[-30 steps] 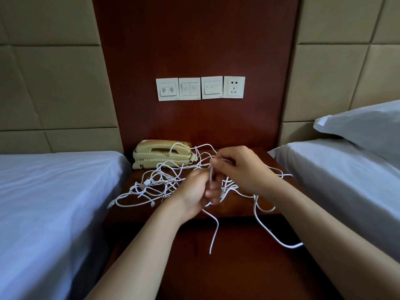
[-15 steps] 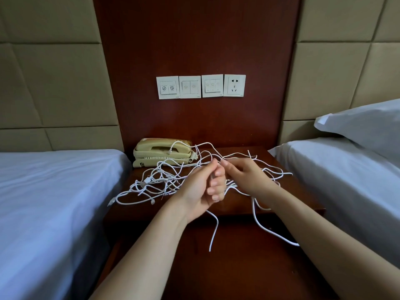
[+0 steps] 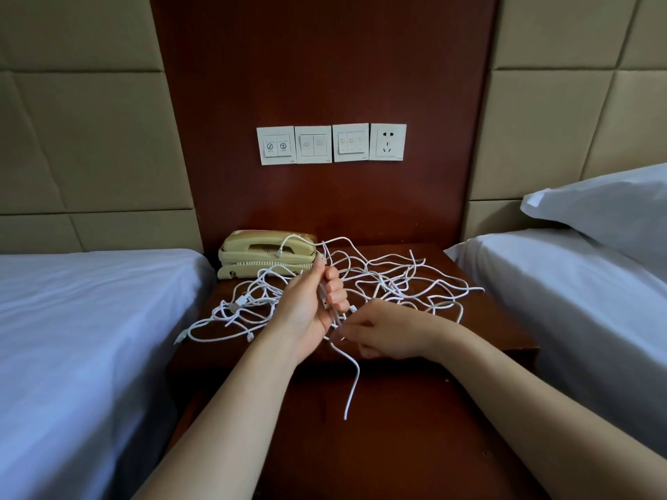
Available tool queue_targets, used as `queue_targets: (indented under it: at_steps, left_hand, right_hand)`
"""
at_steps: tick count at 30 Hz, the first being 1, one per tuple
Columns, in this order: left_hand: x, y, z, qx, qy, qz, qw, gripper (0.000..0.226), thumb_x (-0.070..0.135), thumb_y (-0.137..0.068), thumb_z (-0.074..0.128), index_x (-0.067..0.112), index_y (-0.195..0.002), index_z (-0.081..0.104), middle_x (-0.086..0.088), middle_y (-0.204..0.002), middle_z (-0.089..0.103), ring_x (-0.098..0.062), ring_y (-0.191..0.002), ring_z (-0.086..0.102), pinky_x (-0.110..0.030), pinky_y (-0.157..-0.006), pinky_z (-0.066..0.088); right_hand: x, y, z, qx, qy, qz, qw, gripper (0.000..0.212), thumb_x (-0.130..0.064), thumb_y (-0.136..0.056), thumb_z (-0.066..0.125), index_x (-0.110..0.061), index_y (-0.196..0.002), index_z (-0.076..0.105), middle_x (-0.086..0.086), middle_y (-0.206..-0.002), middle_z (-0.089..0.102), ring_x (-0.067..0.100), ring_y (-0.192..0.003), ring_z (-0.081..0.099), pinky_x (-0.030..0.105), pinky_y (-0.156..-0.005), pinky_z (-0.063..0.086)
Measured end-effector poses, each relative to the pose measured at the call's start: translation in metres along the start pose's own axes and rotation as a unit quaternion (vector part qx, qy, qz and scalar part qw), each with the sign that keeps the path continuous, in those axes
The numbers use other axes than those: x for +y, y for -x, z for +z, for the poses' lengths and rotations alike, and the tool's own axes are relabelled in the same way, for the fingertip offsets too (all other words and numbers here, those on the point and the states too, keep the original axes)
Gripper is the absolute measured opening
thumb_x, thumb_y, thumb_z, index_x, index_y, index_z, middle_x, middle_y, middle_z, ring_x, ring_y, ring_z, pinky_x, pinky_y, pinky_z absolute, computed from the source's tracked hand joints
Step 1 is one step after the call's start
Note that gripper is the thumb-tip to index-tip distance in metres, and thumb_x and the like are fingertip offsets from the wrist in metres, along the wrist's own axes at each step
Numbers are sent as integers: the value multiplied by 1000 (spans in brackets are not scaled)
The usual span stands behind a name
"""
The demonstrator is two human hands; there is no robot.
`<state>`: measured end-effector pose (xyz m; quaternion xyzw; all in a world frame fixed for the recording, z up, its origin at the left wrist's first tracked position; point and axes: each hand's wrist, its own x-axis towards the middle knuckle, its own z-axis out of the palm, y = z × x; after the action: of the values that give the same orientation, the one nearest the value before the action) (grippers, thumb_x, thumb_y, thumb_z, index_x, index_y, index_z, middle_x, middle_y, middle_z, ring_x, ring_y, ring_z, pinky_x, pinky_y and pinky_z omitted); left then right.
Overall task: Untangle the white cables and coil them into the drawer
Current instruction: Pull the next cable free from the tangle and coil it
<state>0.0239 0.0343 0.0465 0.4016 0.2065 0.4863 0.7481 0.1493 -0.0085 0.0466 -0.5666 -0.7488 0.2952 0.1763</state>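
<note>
Nightstand (image 3: 505, 333) front at 6 o'clock too dark to read; over its top, left hand (image 3: 306, 308) grips cables (image 3: 393, 283) upright, right hand (image 3: 386, 333) at its 4 o'clock pinches one strand; tangle sprawls 9 to 2 o'clock, partly hand-hidden; phone (image 3: 263, 254) at 11, switches (image 3: 330, 144) at 12, beds (image 3: 90, 319) cropped.

Hotel room: twin beds (image 3: 90, 319), bedside telephone (image 3: 267, 252), switch panel (image 3: 330, 144).

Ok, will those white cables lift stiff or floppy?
Probably floppy: the end below the left hand hangs limp past the nightstand edge. Likely drags neighbours, since the white cables cross in many loops. One strand over the telephone may snag.
</note>
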Motion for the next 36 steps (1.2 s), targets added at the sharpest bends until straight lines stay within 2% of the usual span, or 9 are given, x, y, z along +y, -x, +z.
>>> queue_targets:
  at_steps: [3,10,13,19,22,25,28,32,36]
  left_hand:
    - [-1,-3,0,24,-17,15,999,38,26,-103,29,12,-68,41,7,-43,36,-5,-35,35,-15,-38,34]
    - [-3,-9,-3,99,-49,51,993,40,24,-103,30,10,-69,44,5,-43,44,-6,-36,46,-16,-40,43]
    - [-6,-8,-1,98,-134,76,983,41,22,-103,30,7,-69,46,4,-40,50,-6,-36,51,-17,-39,44]
    - [-15,-6,-2,49,-308,62,948,47,23,-103,30,7,-66,55,3,-42,56,-8,-36,51,-17,-41,37]
    - [-17,0,5,23,-260,11,965,54,30,-103,28,5,-62,52,0,-42,54,-12,-35,54,-18,-40,44]
    - [-16,5,12,-19,-224,-41,974,63,49,-100,18,8,-65,49,-1,-44,50,-14,-38,52,-18,-41,43]
    - [-15,8,16,-77,-231,-71,967,72,59,-95,6,7,-64,46,-4,-47,48,-14,-39,50,-16,-42,40]
    - [-16,11,19,-124,-230,-92,961,71,61,-93,5,9,-64,44,0,-44,45,-12,-38,45,-18,-42,37]
    - [-12,13,22,-136,-215,-96,962,63,55,-97,13,12,-60,39,5,-39,32,-7,-34,31,-18,-37,29]
  right_hand:
    - [-5,1,-3,-10,82,-28,996,41,-21,-99,43,-16,-58,47,-6,-53,49,3,-41,40,27,-58,38]
    - [-12,8,-13,-27,159,-57,985,38,-26,-97,47,-19,-60,49,-1,-59,49,10,-53,43,30,-62,38]
    - [-15,10,-17,9,153,-72,986,27,-25,-94,52,-22,-72,67,5,-69,61,15,-63,53,32,-67,43]
    - [-10,10,-30,111,80,-127,982,36,-24,-93,55,-17,-58,58,-6,-51,48,10,-50,43,23,-52,36]
    - [-5,5,-31,174,53,-149,972,37,-27,-95,51,-8,-65,62,10,-61,59,23,-58,52,33,-59,42]
    - [-1,3,-31,234,26,-145,961,34,-21,-94,54,-10,-62,58,-3,-52,50,5,-49,43,20,-51,34]
    - [8,2,-30,265,1,-143,954,33,-21,-94,55,-11,-63,58,2,-53,59,15,-51,53,31,-55,40]
    - [16,-1,-30,305,-31,-137,942,39,-22,-93,58,-22,-54,49,-10,-47,38,4,-44,34,17,-46,24]
    - [21,-4,-28,301,-85,-129,941,40,-24,-93,56,-17,-55,46,-7,-50,34,3,-46,28,17,-46,22]
